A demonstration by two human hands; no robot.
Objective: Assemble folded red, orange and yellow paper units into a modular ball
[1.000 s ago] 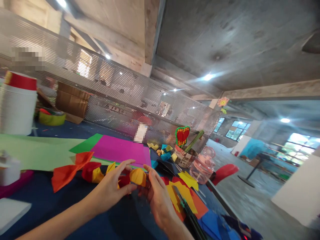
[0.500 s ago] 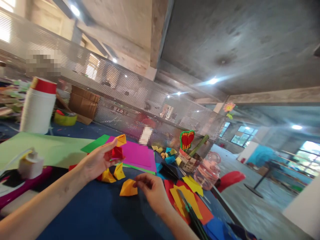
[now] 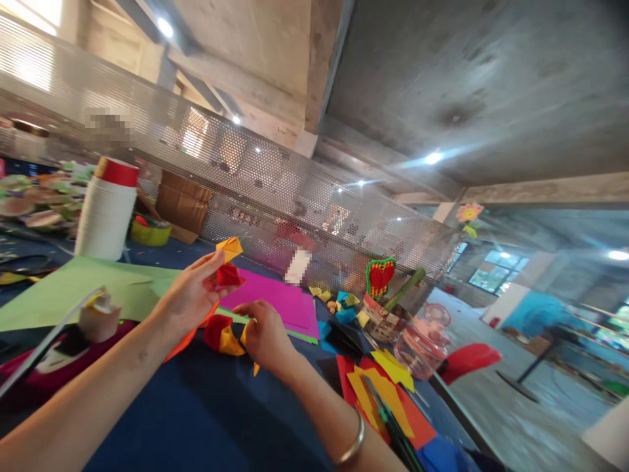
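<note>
My left hand point(image 3: 189, 298) is raised over the blue table point(image 3: 196, 413) and pinches a chain of folded paper pieces point(image 3: 227, 262), yellow on top and red below. An orange strip hangs down from it. My right hand point(image 3: 265, 335) rests lower, fingers closed on a yellow folded paper piece point(image 3: 230, 341) beside a red one point(image 3: 213, 328). A bangle point(image 3: 351, 446) circles my right wrist.
Green point(image 3: 73, 288) and magenta paper sheets point(image 3: 275, 301) lie behind the hands. A white stack with a red top point(image 3: 108, 210) stands at the back left. A glue gun point(image 3: 93, 314) lies left. Cut paper point(image 3: 383, 387), a glass jar point(image 3: 417, 341) and a basket point(image 3: 378, 314) sit right, before a perforated metal screen point(image 3: 270, 196).
My left hand lifted the paper chain higher. My right hand moved left from the loose orange-yellow piece to the folded pieces under the left hand. The view panned left.
</note>
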